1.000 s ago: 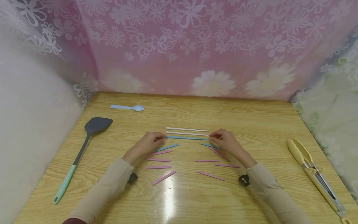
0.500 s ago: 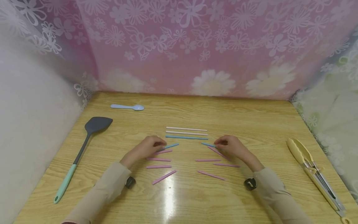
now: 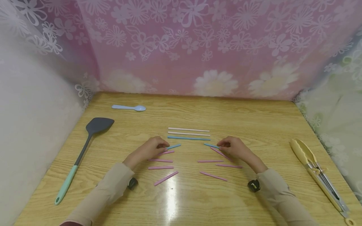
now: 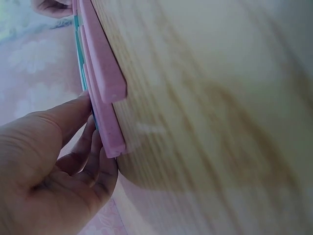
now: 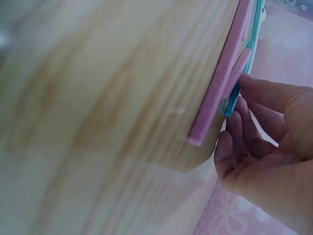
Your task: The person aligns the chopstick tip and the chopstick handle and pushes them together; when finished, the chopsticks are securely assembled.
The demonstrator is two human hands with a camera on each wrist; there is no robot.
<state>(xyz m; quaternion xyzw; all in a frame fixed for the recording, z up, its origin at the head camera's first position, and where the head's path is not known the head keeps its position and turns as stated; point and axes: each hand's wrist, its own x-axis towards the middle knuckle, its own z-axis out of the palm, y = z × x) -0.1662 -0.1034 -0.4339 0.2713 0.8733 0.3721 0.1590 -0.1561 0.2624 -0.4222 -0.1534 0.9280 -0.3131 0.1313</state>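
In the head view my left hand [image 3: 149, 148] pinches the outer end of a short blue stick [image 3: 174, 146] lying on the table. Opposite it, my right hand [image 3: 236, 147] pinches the outer end of another short blue stick [image 3: 210, 145]. The right wrist view shows thumb and fingers around that blue stick's end [image 5: 232, 104]. In the left wrist view pink sticks [image 4: 108, 122] hide the left blue one. Just beyond both hands lies a long blue stick [image 3: 189, 138], with two whitish sticks [image 3: 189, 129] behind it. Several pink sticks [image 3: 160, 168] lie nearer on both sides.
A grey turner [image 3: 99, 125] with a green handle lies at the left. At the back left is a light blue spoon [image 3: 128, 108]. Yellow-tipped tongs [image 3: 314, 169] lie at the right edge. A pink flowered curtain [image 3: 181, 47] hangs behind the table [image 3: 254, 116].
Both hands let go of the long blue stick's ends, came nearer and slightly apart, and took hold of the short blue sticks. The last half second shows hardly any movement.
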